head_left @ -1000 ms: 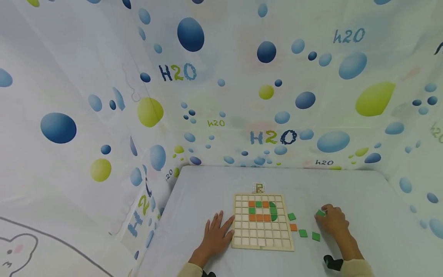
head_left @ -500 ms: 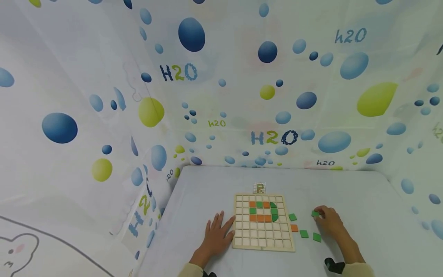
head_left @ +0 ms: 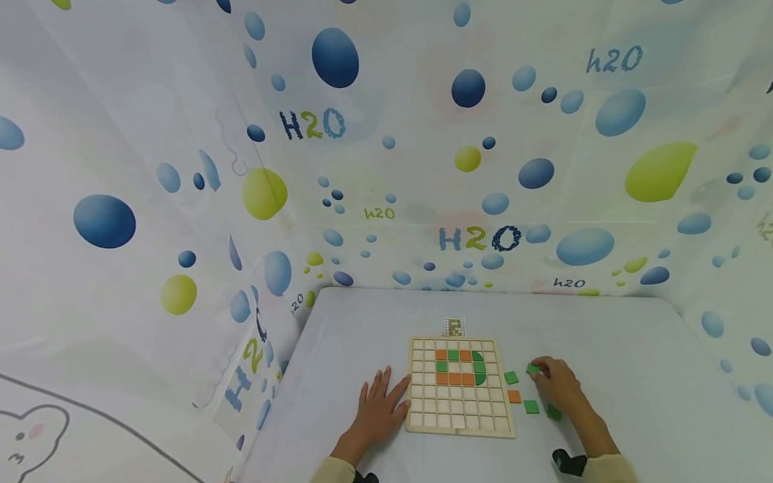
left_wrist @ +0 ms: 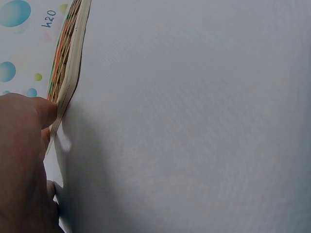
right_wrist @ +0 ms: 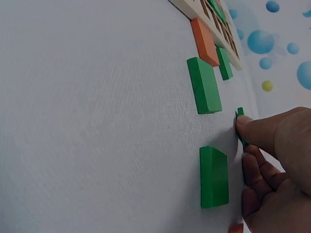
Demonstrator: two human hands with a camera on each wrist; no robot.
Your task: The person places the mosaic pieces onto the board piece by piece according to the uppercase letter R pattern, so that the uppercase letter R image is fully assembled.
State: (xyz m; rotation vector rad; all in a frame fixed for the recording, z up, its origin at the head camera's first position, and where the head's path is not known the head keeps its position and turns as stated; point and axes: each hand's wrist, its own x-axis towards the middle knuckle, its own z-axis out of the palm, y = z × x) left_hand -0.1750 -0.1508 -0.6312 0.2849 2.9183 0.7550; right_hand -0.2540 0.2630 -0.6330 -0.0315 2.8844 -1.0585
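Pinching a green tile (head_left: 533, 369), the right hand (head_left: 558, 386) is right of the board (head_left: 455, 406), with a loose tile (head_left: 511, 378) lying between, just beside the board's edge; the held tile looks square, with no clear long axis. The left hand (head_left: 379, 416), fingers spread, touches the board's left edge, well apart from it. Only the right wrist view shows an orange tile (right_wrist: 236, 228) near the right hand's lower fingers
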